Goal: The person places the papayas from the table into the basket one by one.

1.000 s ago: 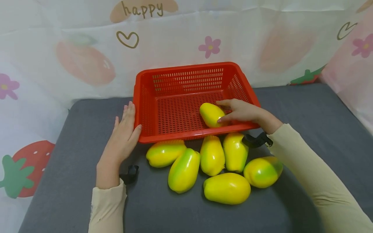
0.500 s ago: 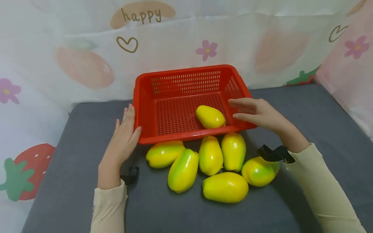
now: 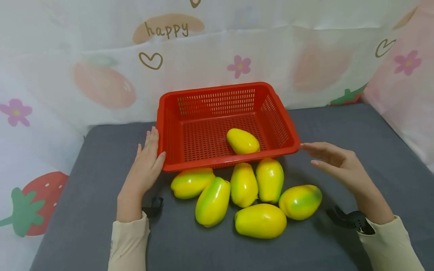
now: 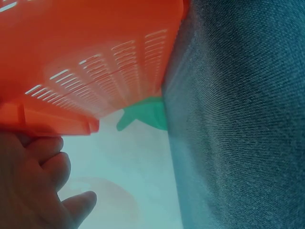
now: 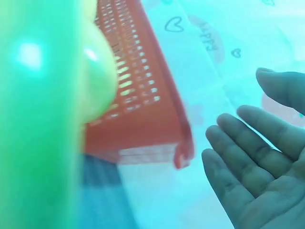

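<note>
A red plastic basket with slotted walls stands at the back of the grey surface. One yellow papaya lies inside it, near the front wall. My left hand rests along the basket's left side with fingers extended; the left wrist view has the fingers by the rim. To the right of the basket, my right hand holds nothing, its fingers loosely extended and their tips close to the front right corner. In the right wrist view its palm shows bare. The nearest papaya to it is yellow-green.
Several more yellow-green papayas, such as one in front and one at the left, lie before the basket on the grey cloth. A printed curtain hangs directly behind the basket.
My right hand has let go of the papaya inside the basket and drawn back out to the right, past the rim. The papaya has settled on its side. My left hand stays against the basket.
</note>
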